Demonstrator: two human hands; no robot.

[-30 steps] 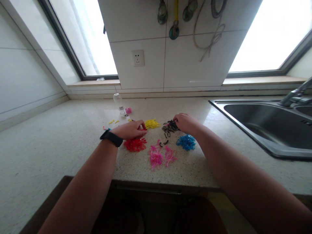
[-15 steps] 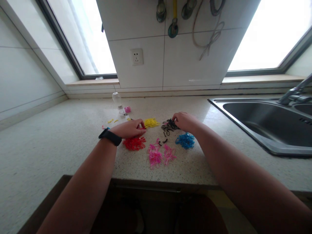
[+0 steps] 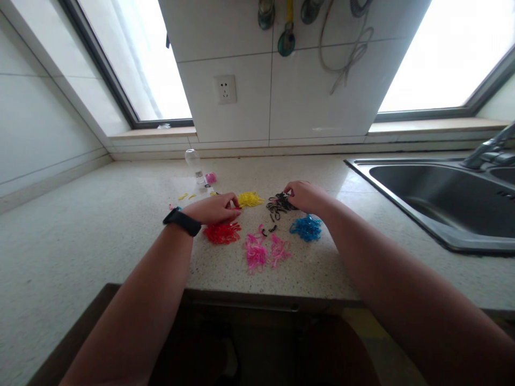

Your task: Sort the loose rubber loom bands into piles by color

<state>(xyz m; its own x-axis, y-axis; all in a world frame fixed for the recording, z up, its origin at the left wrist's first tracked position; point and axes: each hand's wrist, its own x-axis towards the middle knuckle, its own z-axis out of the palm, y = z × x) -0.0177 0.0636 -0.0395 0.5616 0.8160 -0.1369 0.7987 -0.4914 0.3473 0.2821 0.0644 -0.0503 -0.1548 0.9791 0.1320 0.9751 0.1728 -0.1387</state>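
Observation:
Small rubber bands lie sorted by colour on the speckled counter. My left hand (image 3: 219,208), wearing a black watch (image 3: 182,221), is curled just above the red rubber bands (image 3: 222,232); a bit of red shows between its thumb and fingers. Beyond its fingertips is the yellow pile (image 3: 250,199). My right hand (image 3: 304,196) has its fingertips pinched together at the far edge of the black rubber bands (image 3: 278,206); what they grip is mostly hidden. Nearer me lie blue rubber bands (image 3: 306,228) and two pink clumps (image 3: 256,253), with two dark pieces (image 3: 272,229) beside them.
A clear bottle (image 3: 195,165) and a small pink item (image 3: 211,177) stand behind my left hand, near stray yellow bands (image 3: 183,197). A steel sink (image 3: 426,214) is set into the counter (image 3: 100,236) at right. The tiled wall has a socket (image 3: 225,89).
The whole view has shifted slightly as my head moves. Both hands stay at about the same places over the bands, and the piles look unchanged.

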